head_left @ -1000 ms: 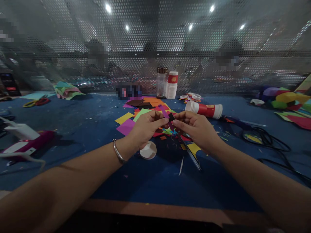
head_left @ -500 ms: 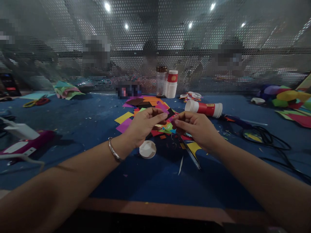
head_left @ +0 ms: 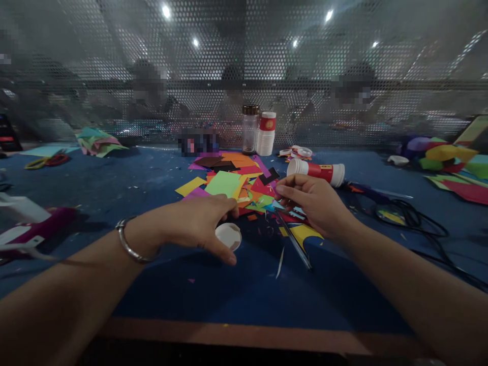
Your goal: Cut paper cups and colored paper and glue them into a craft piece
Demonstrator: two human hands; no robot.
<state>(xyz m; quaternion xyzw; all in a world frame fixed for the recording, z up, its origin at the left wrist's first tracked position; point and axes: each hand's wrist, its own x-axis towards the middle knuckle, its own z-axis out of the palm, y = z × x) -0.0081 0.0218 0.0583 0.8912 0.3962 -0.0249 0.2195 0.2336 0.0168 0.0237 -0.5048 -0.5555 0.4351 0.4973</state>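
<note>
My left hand is low over the blue table, palm down. Its thumb and fingers are spread either side of a small white round lid without clearly gripping it. A metal bangle is on that wrist. My right hand hovers at the near edge of a pile of coloured paper scraps. Its fingers are curled and pressed together, and I cannot make out what is in them. A thin dark tool lies on the table under that hand. A black-and-purple paper strip rests on the pile.
A paper cup lies on its side behind my right hand. A jar and a cup stack stand further back. Black cables run on the right and a purple-white tool lies on the left. People sit behind a perforated screen.
My left hand let go of the strip and dropped toward me, over the white lid. The strip now lies on the paper pile. My right hand stayed about where it was.
</note>
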